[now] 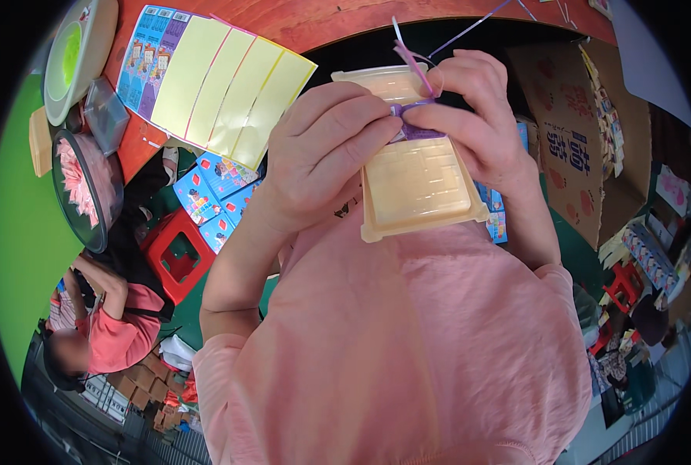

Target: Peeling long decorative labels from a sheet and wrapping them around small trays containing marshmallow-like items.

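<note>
A cream plastic case [419, 182] with a raised grid pattern sits between my hands, in front of my chest. Its second, smaller-looking half [384, 81] shows beyond my fingers. A purple band [427, 132] crosses the middle, partly covered by fingertips. My left hand [322, 147] grips the case's left side, thumb and fingers closed at the band. Around the right side, my right hand [477, 116] is bent, its thumb pressing on the band. A thin purple-and-white strip [413, 60] stands up by the right index finger; whether that finger pinches it is unclear.
On the red table [283, 17] lies a yellow label sheet [221, 81]. At left are a green-white bowl [60, 70], a clear box [105, 116] and a tub of pink pieces [82, 182]. A cardboard box [578, 139] stands right; a red stool [176, 256] and seated person [120, 325] are left.
</note>
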Action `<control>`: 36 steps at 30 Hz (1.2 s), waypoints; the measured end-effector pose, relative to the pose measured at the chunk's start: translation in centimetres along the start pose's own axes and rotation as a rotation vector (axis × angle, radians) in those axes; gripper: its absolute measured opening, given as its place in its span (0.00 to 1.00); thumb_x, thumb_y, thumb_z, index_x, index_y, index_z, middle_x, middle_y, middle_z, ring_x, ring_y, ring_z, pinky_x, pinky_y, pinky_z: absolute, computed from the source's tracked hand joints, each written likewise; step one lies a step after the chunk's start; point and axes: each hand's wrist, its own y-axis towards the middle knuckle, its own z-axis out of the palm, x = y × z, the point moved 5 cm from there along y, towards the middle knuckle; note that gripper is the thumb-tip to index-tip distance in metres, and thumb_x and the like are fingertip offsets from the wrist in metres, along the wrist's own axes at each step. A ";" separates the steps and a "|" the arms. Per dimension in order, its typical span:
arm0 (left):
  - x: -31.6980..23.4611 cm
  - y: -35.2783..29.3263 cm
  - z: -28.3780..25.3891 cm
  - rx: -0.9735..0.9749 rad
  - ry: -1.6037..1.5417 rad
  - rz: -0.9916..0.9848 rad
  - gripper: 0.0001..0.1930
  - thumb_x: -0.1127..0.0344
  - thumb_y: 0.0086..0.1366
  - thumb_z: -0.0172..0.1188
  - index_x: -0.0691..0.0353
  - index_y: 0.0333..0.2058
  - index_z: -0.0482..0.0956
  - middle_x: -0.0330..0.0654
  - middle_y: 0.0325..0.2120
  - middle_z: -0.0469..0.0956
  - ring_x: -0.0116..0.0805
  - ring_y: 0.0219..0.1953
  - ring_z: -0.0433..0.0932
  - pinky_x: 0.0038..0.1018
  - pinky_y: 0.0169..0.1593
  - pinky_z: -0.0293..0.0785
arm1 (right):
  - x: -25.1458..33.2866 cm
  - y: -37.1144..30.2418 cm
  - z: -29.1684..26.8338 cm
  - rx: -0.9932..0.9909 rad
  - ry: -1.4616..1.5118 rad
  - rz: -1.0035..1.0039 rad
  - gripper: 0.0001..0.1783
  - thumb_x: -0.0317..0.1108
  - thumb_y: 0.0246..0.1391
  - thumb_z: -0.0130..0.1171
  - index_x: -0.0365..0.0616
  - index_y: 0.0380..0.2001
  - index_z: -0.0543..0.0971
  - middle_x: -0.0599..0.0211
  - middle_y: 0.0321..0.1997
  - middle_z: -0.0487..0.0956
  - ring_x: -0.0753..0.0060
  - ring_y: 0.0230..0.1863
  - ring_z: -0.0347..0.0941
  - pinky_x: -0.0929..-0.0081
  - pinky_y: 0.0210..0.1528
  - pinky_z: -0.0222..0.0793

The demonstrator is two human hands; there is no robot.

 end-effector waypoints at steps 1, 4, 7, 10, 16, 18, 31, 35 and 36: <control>-0.2 -0.1 -0.1 -0.006 0.029 0.009 0.22 0.70 0.39 0.67 0.69 0.38 0.81 0.48 0.36 0.79 0.46 0.39 0.79 0.34 0.39 0.78 | -0.4 -0.3 0.2 -0.024 0.060 0.070 0.16 0.35 0.45 0.65 0.47 0.41 0.81 0.61 0.46 0.76 0.57 0.48 0.72 0.48 0.60 0.60; 0.0 -0.6 0.1 -0.041 0.064 0.012 0.22 0.69 0.39 0.68 0.69 0.37 0.81 0.47 0.36 0.79 0.46 0.39 0.79 0.34 0.39 0.77 | -0.7 -0.6 0.1 -0.112 0.013 0.003 0.17 0.34 0.44 0.66 0.45 0.41 0.81 0.59 0.45 0.77 0.56 0.48 0.73 0.50 0.58 0.63; 0.2 -0.4 0.5 -0.092 0.051 -0.040 0.22 0.68 0.39 0.68 0.69 0.37 0.81 0.47 0.35 0.80 0.46 0.38 0.78 0.34 0.38 0.77 | -0.6 -0.4 0.1 -0.104 0.029 -0.017 0.18 0.34 0.44 0.66 0.44 0.41 0.81 0.59 0.44 0.77 0.56 0.48 0.73 0.52 0.56 0.65; 0.4 0.0 0.3 -0.082 0.037 -0.066 0.21 0.69 0.41 0.68 0.69 0.37 0.81 0.47 0.35 0.79 0.46 0.39 0.78 0.35 0.39 0.77 | -0.4 -0.1 -0.1 -0.130 -0.038 -0.035 0.17 0.34 0.43 0.66 0.44 0.40 0.82 0.59 0.43 0.78 0.56 0.48 0.73 0.53 0.56 0.65; 3.7 -0.5 1.7 -0.187 -0.558 -0.754 0.16 0.72 0.53 0.69 0.68 0.42 0.80 0.47 0.37 0.82 0.36 0.36 0.80 0.27 0.41 0.76 | -3.7 0.1 1.0 -0.142 0.224 0.366 0.27 0.36 0.45 0.71 0.38 0.49 0.77 0.56 0.53 0.73 0.60 0.54 0.70 0.68 0.59 0.64; 5.5 -0.4 2.9 -0.306 -1.069 -1.158 0.12 0.73 0.63 0.66 0.69 0.44 0.79 0.42 0.41 0.82 0.25 0.39 0.80 0.20 0.38 0.75 | -5.0 0.1 1.8 -0.154 0.454 0.587 0.26 0.35 0.52 0.68 0.36 0.52 0.74 0.61 0.53 0.73 0.67 0.55 0.69 0.70 0.61 0.62; 15.6 11.3 6.0 -0.261 -1.088 -1.163 0.15 0.73 0.65 0.61 0.66 0.50 0.71 0.41 0.38 0.82 0.22 0.32 0.79 0.18 0.30 0.72 | -12.7 4.4 -3.5 -0.348 0.601 0.995 0.14 0.38 0.65 0.59 0.36 0.42 0.79 0.77 0.34 0.78 0.90 0.37 0.69 0.86 0.38 0.65; 18.3 18.6 7.9 -0.154 -1.094 -1.017 0.17 0.72 0.66 0.60 0.66 0.53 0.72 0.39 0.37 0.82 0.21 0.32 0.78 0.17 0.28 0.70 | -15.9 5.9 -8.6 -0.387 0.487 0.931 0.18 0.41 0.66 0.56 0.35 0.47 0.79 0.78 0.35 0.76 0.87 0.37 0.69 0.84 0.41 0.65; 19.6 20.4 8.2 -0.120 -1.076 -0.998 0.22 0.73 0.64 0.62 0.66 0.56 0.70 0.39 0.36 0.81 0.22 0.32 0.78 0.18 0.28 0.69 | -16.9 5.8 -9.4 -0.444 0.494 0.946 0.19 0.41 0.66 0.56 0.36 0.50 0.77 0.77 0.36 0.76 0.87 0.38 0.69 0.84 0.41 0.65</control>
